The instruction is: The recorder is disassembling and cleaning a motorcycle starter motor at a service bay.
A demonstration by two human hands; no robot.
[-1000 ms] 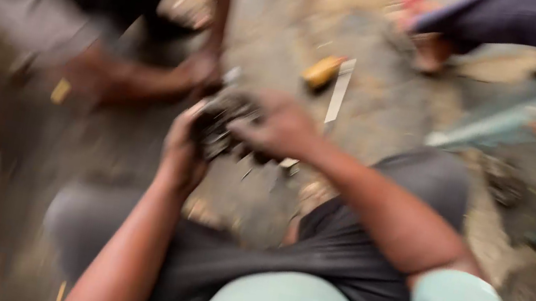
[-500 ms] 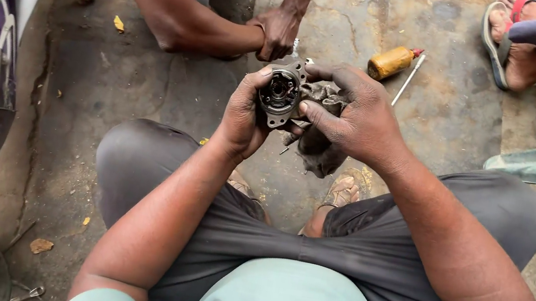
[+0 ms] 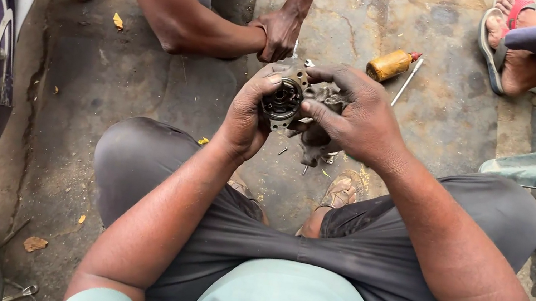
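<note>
Greasy grey metal, an engine part [image 3: 304,109] with a round bore, sits clasped between both hands above the seated person's knees. Left hand [image 3: 248,115] curls closed round its left side, thumb at the bore's rim; right hand [image 3: 361,115] wraps over the top and right side, fingers bent onto the casting (grip firm on both sides). Beyond, a co-worker's hand [image 3: 279,33] rests on the concrete floor [image 3: 121,75], near a yellow-handled screwdriver [image 3: 393,64].

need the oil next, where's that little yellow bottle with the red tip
In the head view, the small yellow bottle with a red tip lies on the stained concrete floor beyond the right hand, beside a thin white rod.
</note>
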